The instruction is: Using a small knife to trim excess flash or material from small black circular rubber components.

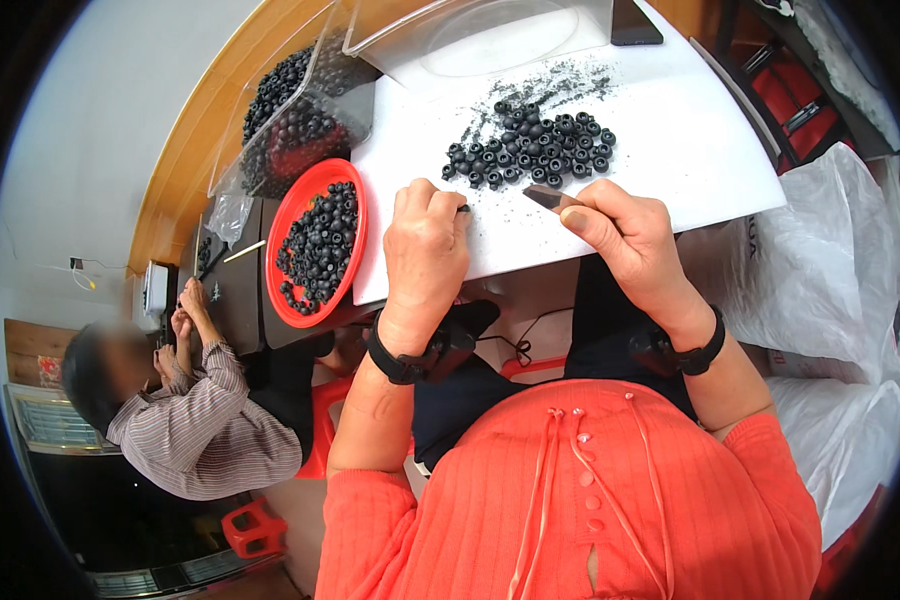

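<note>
My left hand (pixel 425 250) is closed, its fingers curled over the front edge of the white board (pixel 400 150). A small black piece (pixel 463 208) shows at its fingertips; most of it is hidden. My right hand (pixel 625 235) grips a short knife (pixel 544 196), the dark blade pointing left toward my left hand but apart from it. Just beyond both hands lies a pile of small round black parts (pixel 540 145), several with open round holes in them. Black crumbs (pixel 560 85) are scattered on the board behind the pile.
To the left stands a red bowl (pixel 361 235) of the same black parts. Behind it are a clear bin (pixel 355 105) full of them and another clear bin (pixel 480 40). A dark phone (pixel 636 24) lies at the far edge. A co-worker (pixel 205 430) sits at left; plastic bags (pixel 820 260) stand right.
</note>
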